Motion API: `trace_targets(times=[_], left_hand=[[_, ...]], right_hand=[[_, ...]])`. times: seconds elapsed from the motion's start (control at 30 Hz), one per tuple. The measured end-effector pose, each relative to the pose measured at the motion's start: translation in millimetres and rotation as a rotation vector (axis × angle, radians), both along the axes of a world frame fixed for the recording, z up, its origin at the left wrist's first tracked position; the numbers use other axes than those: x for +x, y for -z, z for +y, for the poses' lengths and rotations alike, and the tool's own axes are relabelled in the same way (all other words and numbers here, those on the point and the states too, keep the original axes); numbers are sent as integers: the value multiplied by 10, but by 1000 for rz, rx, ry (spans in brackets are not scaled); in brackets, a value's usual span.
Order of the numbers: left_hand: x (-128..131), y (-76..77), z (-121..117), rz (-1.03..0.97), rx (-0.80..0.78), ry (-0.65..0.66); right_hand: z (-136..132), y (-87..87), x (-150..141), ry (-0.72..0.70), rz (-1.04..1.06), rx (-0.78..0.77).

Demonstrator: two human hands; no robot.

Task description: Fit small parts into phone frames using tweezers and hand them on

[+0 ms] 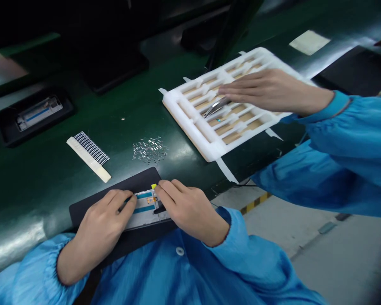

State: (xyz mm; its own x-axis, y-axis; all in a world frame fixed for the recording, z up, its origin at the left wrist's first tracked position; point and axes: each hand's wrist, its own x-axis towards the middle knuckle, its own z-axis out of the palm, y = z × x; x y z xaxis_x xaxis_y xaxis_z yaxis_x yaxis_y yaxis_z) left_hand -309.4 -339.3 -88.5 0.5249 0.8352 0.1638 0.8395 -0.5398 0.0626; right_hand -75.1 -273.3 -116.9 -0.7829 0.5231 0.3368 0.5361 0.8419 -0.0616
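Note:
A phone frame with blue adhesive strips, a small orange flex piece and a yellow tab lies on a black mat at the table's edge in front of me. My left hand is closed at the frame's left end, thumb and fingers against its edge. At the other end, my right hand has its fingers bent over the frame's upper right part, beside the yellow tab. Under that hand a dark pointed piece shows; its kind is hard to make out.
Small metal pieces lie scattered beyond the mat, beside a strip of thin pins. Another phone frame sits in a black tray to the left. At right, a co-worker's hand holds metal tweezers over a white foam tray.

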Motion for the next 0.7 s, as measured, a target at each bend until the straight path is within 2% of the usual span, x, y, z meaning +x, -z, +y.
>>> trace_targets(times=[0.27,0.43,0.53,0.6,0.7], left_hand=[[61,73,55,-37,96,110],[86,92,89,-20,118,132],[82,105,87,-16,117,136],[75,100,80,-14,108,135],[66,54,63,-12,66,112]], right_hand=[[-14,13,-38,-12,-15,60],[-191,-10,-69,47,-58,91],[-309,-14,-78,104,-110,45],[-315,0,-38,102,-66,-14],[-193,47,107,93,251,-222]])
